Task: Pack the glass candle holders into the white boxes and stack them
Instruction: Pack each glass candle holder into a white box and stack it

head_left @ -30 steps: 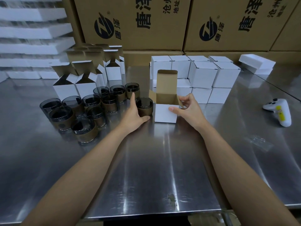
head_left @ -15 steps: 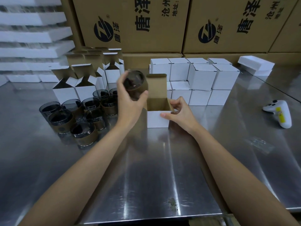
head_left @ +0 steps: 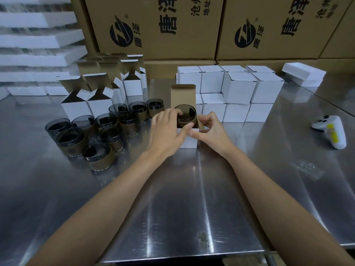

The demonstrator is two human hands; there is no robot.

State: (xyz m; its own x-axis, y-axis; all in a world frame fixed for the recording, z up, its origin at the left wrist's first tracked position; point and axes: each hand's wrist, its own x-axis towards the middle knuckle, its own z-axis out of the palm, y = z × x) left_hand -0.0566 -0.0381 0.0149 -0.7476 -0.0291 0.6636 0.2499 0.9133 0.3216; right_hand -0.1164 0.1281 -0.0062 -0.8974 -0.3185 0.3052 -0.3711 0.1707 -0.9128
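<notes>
Partly inside open white box (head_left: 189,141); smoky, brown-banded candle holder (head_left: 185,117), upright

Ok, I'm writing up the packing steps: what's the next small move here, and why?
Probably push it down: the left hand grips the glass candle holder, whose rim sits above the mouth of the open white box, so it isn't seated. The right hand pinches the side flap aside and the lid flap stands upright, so the way looks clear.
</notes>
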